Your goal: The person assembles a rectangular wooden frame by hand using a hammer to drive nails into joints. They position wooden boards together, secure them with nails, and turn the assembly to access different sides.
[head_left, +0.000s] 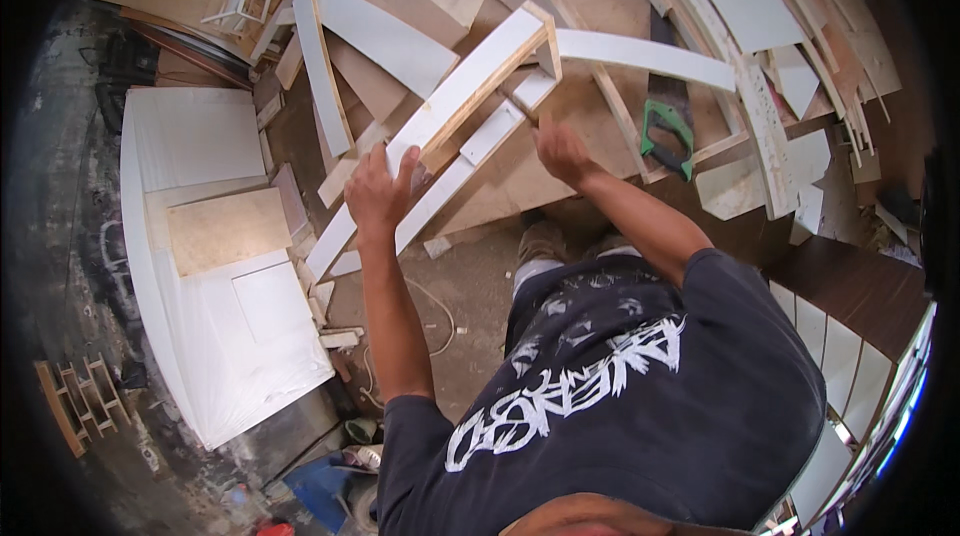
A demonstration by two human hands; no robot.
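Grasping white frame [470, 76] with left hand [378, 191]; slanting over brown board [500, 198]. With right hand [563, 151] curled just beside frame; cannot tell if holding anything. Beyond, to right: saw [668, 108], handle nearer than blade. Farther: heaped boards [385, 41].

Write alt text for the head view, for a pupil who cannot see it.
A person's left hand rests on a long white-faced wooden frame, while the curled right hand is near its far end, its grip unclear. Loose boards lie beyond, with a green-handled saw to the right and a large white panel to the left.
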